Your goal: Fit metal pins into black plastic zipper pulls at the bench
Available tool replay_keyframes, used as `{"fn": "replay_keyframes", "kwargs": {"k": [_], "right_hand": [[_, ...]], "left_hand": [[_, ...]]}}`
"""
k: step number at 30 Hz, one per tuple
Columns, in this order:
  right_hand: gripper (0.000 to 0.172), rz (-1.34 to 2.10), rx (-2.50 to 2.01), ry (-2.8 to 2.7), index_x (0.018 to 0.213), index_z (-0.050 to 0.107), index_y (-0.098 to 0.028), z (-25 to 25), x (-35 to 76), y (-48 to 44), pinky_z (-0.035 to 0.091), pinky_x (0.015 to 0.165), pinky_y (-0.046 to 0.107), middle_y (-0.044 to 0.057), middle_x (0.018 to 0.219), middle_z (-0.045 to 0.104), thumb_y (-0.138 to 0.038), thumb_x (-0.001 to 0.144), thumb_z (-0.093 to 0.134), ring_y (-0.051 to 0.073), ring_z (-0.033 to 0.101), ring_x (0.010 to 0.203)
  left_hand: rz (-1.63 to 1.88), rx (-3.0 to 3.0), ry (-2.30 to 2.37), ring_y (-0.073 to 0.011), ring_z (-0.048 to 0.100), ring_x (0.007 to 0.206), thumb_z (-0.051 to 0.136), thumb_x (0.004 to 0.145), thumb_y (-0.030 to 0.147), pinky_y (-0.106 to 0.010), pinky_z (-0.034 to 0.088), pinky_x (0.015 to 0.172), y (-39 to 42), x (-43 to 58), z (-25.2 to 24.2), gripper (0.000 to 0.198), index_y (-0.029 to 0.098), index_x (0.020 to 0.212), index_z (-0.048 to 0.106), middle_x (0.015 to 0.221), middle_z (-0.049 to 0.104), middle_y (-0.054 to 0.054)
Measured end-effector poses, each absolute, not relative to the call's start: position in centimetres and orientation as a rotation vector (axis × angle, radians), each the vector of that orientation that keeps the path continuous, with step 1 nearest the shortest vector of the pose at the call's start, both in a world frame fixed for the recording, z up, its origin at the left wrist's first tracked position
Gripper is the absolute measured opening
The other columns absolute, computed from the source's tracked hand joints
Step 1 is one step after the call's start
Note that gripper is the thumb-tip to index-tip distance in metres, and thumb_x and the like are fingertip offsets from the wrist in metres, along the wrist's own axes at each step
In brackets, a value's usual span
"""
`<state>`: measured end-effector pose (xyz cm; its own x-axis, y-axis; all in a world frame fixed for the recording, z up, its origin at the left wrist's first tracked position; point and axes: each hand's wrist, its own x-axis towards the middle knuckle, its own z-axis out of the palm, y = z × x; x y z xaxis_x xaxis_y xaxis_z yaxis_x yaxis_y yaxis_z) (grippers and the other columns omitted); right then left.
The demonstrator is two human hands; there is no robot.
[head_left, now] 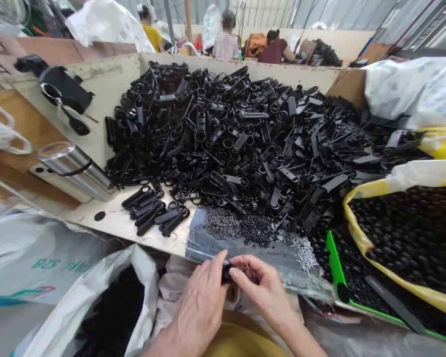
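Observation:
My left hand (200, 302) and my right hand (262, 287) meet at the table's near edge, fingers pinched together on a small black plastic part (226, 272) between them. Most of that part is hidden by the fingers. Just beyond the hands lies a grey sheet (278, 258) with a heap of tiny dark springs (223, 223), small black beads (258, 230) and short metal pins (305, 253). A big pile of black plastic lever parts (238, 134) fills the table behind. Several of them lie lined up in a small group (154, 210) at the left.
A steel flask (78, 171) lies at the left, with scissors (65, 106) above it. A yellow bag of black round pieces (412, 233) and a green tray (334, 263) sit on the right. An open white sack of black parts (111, 307) is near left. Other people work far behind.

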<state>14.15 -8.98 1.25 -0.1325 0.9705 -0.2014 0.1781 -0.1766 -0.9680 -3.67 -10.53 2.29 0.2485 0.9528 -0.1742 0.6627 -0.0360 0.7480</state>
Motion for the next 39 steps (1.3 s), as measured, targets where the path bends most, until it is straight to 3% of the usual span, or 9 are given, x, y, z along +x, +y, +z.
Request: {"fn": "replay_keyframes", "kwargs": {"k": [2,5,10,19,24,28,31,33,39], "right_hand": [[0.034,1.343,-1.392,-1.439,0.097,0.08,-0.018,2.0,14.1,-8.5,0.041,0.053,0.025,0.001,0.07,0.065,-0.048,0.091,0.067,0.013,0.05,0.057],[0.03,1.302,-1.318,-1.496,0.098,0.081,-0.019,2.9,14.3,-8.1,0.042,0.055,0.025,0.001,0.073,0.063,-0.044,0.093,0.064,0.014,0.055,0.06],[0.03,1.335,-1.306,-1.484,0.097,0.082,-0.019,2.8,14.2,-8.1,0.043,0.056,0.025,0.001,0.073,0.064,-0.044,0.094,0.064,0.014,0.057,0.062],[0.03,1.345,-1.327,-1.486,0.096,0.082,-0.019,2.2,14.1,-8.0,0.04,0.057,0.025,0.001,0.072,0.065,-0.042,0.093,0.064,0.014,0.053,0.062],[0.03,1.318,-1.288,-1.539,0.097,0.081,-0.02,2.0,14.2,-8.4,0.043,0.06,0.026,0.001,0.073,0.062,-0.044,0.095,0.063,0.016,0.054,0.065],[0.034,1.307,-1.298,-1.564,0.107,0.08,-0.023,1.9,15.3,-8.7,0.045,0.062,0.027,0.002,0.081,0.066,-0.049,0.098,0.06,0.017,0.057,0.069],[0.037,1.193,-1.402,-1.533,0.106,0.08,-0.023,1.9,16.4,-8.3,0.042,0.056,0.026,0.001,0.076,0.064,-0.052,0.097,0.06,0.016,0.053,0.062],[0.038,1.11,-1.438,-1.543,0.099,0.08,-0.021,1.9,17.0,-7.8,0.041,0.054,0.026,0.001,0.071,0.062,-0.053,0.097,0.059,0.016,0.051,0.059],[0.035,0.962,-1.434,-1.63,0.097,0.08,-0.022,1.5,17.6,-7.6,0.049,0.061,0.026,0.003,0.076,0.069,-0.047,0.101,0.056,0.018,0.062,0.066]], "left_hand": [[0.427,1.495,1.414,-0.0301,0.063,0.12,0.05,0.09,0.026,-0.05,0.048,0.104,-10.2,-3.9,3.2,0.05,0.018,0.139,0.051,0.128,0.068,-0.015],[0.38,1.133,1.16,-0.0199,0.063,0.081,0.057,0.088,0.036,-0.034,0.051,0.078,-9.7,-4.0,4.6,0.048,0.015,0.131,0.056,0.085,0.066,-0.003],[0.378,0.869,1.051,-0.0094,0.037,0.053,0.061,0.086,0.048,-0.025,0.032,0.055,-9.7,-3.8,5.9,0.066,0.01,0.137,0.048,0.064,0.047,0.009],[0.402,0.759,1.074,-0.0102,0.034,0.058,0.065,0.088,0.054,-0.024,0.025,0.055,-10.2,-4.4,4.9,0.082,0.012,0.153,0.036,0.066,0.046,0.008],[0.455,0.681,1.112,-0.0126,0.046,0.066,0.069,0.085,0.053,-0.023,0.03,0.057,-11.2,-4.9,2.5,0.086,0.021,0.157,0.035,0.081,0.058,0.001],[0.53,0.954,1.294,-0.0186,0.063,0.086,0.065,0.086,0.047,-0.028,0.049,0.073,-9.9,-6.0,2.0,0.056,0.021,0.135,0.059,0.109,0.071,-0.007],[0.537,1.428,1.63,-0.0222,0.068,0.091,0.058,0.092,0.039,-0.031,0.05,0.08,-7.2,-6.7,2.9,0.023,0.022,0.103,0.068,0.096,0.076,-0.004],[0.407,1.696,1.865,-0.022,0.071,0.081,0.054,0.095,0.035,-0.03,0.049,0.073,-5.4,-6.6,3.5,0.019,0.023,0.093,0.068,0.082,0.076,-0.002],[0.227,1.959,2.018,-0.0291,0.075,0.079,0.057,0.097,0.034,-0.031,0.046,0.067,-3.1,-4.7,2.8,0.022,0.02,0.105,0.072,0.079,0.078,-0.009]]}}
